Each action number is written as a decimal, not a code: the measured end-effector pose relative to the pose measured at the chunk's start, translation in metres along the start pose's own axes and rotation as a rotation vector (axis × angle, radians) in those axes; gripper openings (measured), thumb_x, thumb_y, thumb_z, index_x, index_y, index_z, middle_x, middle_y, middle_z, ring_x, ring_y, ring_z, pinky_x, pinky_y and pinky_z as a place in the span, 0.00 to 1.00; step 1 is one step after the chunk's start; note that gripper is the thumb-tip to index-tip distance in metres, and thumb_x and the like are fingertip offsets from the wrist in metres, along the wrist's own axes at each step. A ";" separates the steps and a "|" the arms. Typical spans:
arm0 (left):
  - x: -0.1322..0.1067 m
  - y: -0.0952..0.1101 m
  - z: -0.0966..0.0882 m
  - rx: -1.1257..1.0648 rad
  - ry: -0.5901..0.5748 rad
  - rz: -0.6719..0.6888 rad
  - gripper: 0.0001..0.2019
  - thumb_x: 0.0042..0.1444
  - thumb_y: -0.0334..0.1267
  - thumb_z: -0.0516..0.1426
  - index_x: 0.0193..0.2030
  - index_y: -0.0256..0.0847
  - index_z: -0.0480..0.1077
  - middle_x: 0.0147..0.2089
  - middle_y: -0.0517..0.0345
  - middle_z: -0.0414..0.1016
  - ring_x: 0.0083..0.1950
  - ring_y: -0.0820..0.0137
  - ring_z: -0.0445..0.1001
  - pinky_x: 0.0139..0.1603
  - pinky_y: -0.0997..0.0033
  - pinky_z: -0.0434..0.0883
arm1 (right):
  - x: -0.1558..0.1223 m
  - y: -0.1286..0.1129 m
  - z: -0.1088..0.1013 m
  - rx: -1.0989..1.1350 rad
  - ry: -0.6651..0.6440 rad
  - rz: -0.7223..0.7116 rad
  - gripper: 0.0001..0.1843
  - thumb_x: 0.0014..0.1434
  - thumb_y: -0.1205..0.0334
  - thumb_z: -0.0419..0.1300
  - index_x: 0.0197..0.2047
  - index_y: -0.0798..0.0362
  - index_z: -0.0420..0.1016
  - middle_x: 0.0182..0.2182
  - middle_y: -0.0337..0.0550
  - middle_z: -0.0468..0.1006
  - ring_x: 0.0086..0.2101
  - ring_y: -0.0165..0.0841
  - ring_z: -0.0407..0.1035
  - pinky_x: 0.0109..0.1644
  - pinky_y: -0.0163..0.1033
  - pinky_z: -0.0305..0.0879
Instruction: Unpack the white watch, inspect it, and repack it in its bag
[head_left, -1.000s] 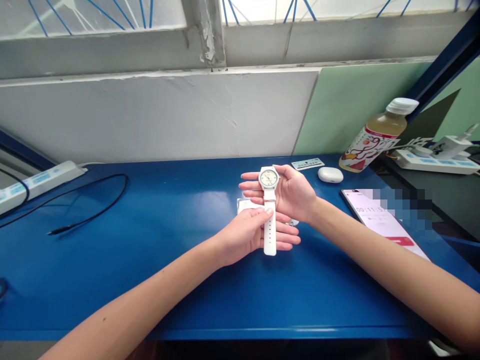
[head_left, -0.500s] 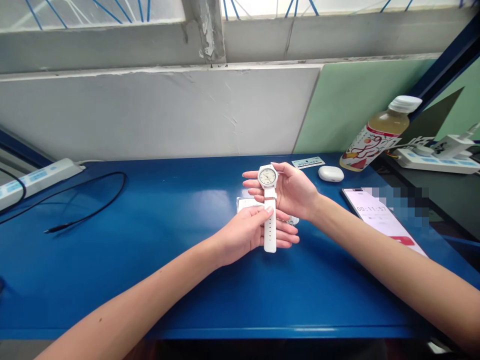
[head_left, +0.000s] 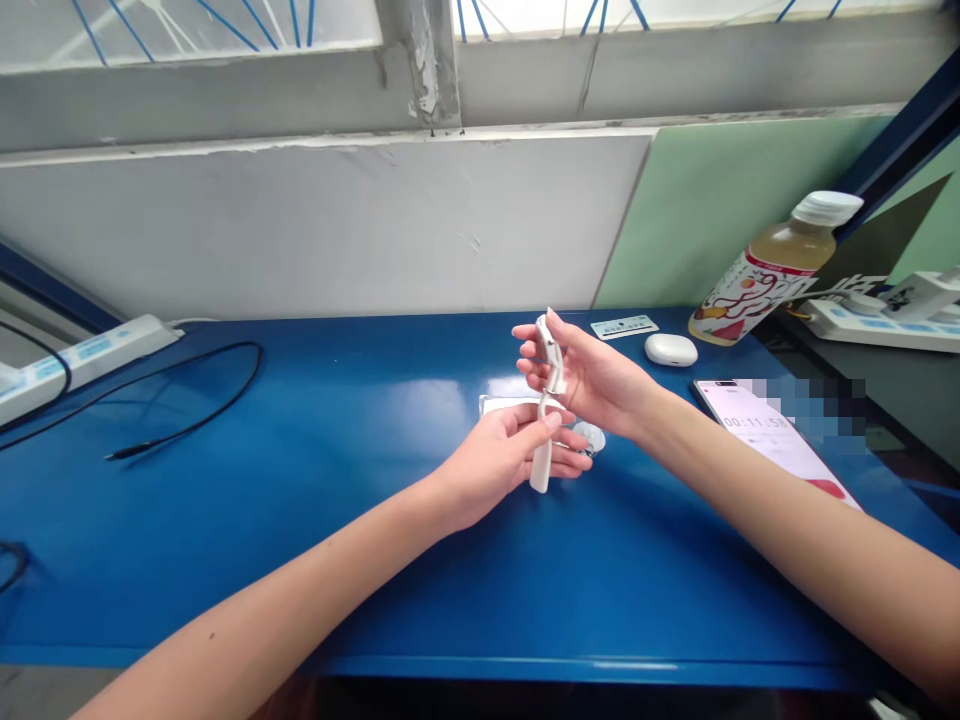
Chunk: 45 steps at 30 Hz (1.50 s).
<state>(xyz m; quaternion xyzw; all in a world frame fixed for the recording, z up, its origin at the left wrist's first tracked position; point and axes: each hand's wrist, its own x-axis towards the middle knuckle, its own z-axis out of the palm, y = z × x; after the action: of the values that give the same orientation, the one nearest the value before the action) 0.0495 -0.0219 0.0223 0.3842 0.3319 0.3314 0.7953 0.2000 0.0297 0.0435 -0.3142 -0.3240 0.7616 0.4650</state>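
Note:
A white wristwatch point(head_left: 553, 360) is held between both hands above the desk, turned edge-on so that its dial is hidden. My left hand point(head_left: 517, 445) pinches the lower part of the strap between thumb and fingers, and the strap's free end hangs below. At the upper end, my right hand point(head_left: 589, 370) grips the watch case, thumb on one side and fingers curled behind. Under and behind the hands lie a white flat item point(head_left: 491, 402) and a clear, shiny piece point(head_left: 591, 436), both partly covered, so their kind does not show.
On the blue desk point(head_left: 360, 570), a white earbud case point(head_left: 670, 349), a small card point(head_left: 624, 327), a phone point(head_left: 765, 430) showing a timer and a drink bottle point(head_left: 765, 270) are at right. A black cable point(head_left: 187, 430) and power strip point(head_left: 97, 365) lie left; another power strip point(head_left: 877, 322) sits far right.
The watch has rotated from dial facing me to edge-on. My right hand's fingers have curled in around the case. My left hand still holds the strap.

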 end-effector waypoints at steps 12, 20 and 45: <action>-0.002 0.000 -0.001 -0.067 -0.172 -0.028 0.17 0.69 0.42 0.52 0.40 0.29 0.75 0.36 0.44 0.79 0.36 0.61 0.82 0.42 0.62 0.77 | -0.007 0.003 -0.004 -0.127 -0.308 0.088 0.12 0.63 0.59 0.63 0.48 0.55 0.80 0.44 0.48 0.84 0.48 0.36 0.77 0.59 0.43 0.68; -0.003 -0.003 0.000 -0.080 -0.176 -0.054 0.15 0.68 0.41 0.54 0.46 0.28 0.75 0.40 0.40 0.81 0.39 0.60 0.82 0.47 0.59 0.75 | -0.006 0.003 -0.004 -0.066 -0.281 0.061 0.14 0.65 0.69 0.56 0.52 0.56 0.77 0.49 0.49 0.83 0.50 0.35 0.76 0.60 0.42 0.69; 0.000 -0.002 0.005 -0.077 -0.170 -0.048 0.17 0.71 0.34 0.48 0.44 0.24 0.76 0.41 0.36 0.81 0.41 0.60 0.83 0.47 0.62 0.77 | -0.005 0.001 -0.008 -0.017 -0.246 0.098 0.20 0.58 0.76 0.53 0.53 0.59 0.74 0.46 0.51 0.83 0.46 0.35 0.78 0.57 0.41 0.72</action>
<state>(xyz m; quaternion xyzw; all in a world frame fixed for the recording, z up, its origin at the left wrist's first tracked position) 0.0538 -0.0244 0.0230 0.3720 0.2596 0.2909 0.8424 0.2080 0.0261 0.0389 -0.2379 -0.3693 0.8135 0.3812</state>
